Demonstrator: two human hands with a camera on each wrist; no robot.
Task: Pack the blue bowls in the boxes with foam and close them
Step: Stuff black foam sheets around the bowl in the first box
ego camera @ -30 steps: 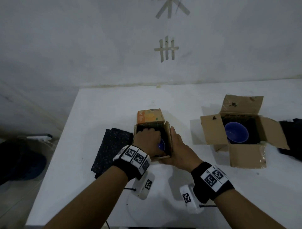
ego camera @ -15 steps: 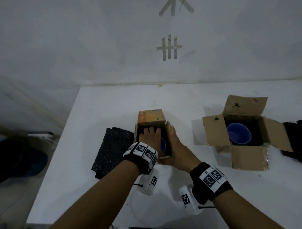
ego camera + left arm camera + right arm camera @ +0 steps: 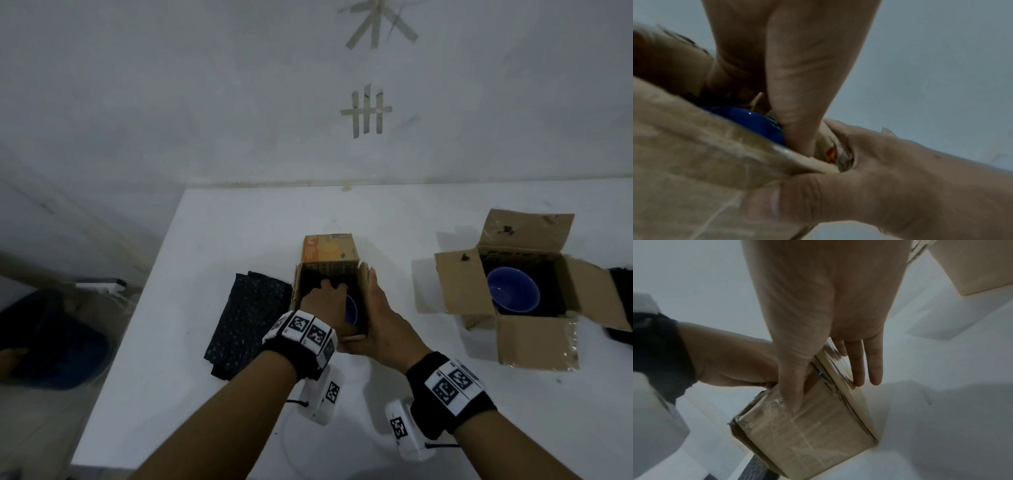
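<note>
A small cardboard box [image 3: 330, 255] with an orange far flap stands mid-table. A blue bowl [image 3: 351, 310] sits in it among black foam. My left hand [image 3: 327, 296] reaches into this box, fingers pressing down on the foam at the far side; the fingertips are lost in the dark. In the left wrist view its thumb [image 3: 797, 84] points down beside the bowl [image 3: 752, 120]. My right hand [image 3: 376, 315] steadies the box from outside, its straight fingers [image 3: 873, 366] along the right wall and its thumb on the near wall [image 3: 807, 431]. A second box [image 3: 459, 284] holds another blue bowl [image 3: 512, 289].
A folded sheet of dark speckled foam [image 3: 250, 315] lies on the white table [image 3: 239, 222] just left of the small box. The second box has all its flaps spread open. A dark object [image 3: 621, 308] lies at the right edge. The wall runs behind the table.
My left hand has slid further into the small box, its fingers now at the far side over the foam. The right hand has kept its place on the box.
</note>
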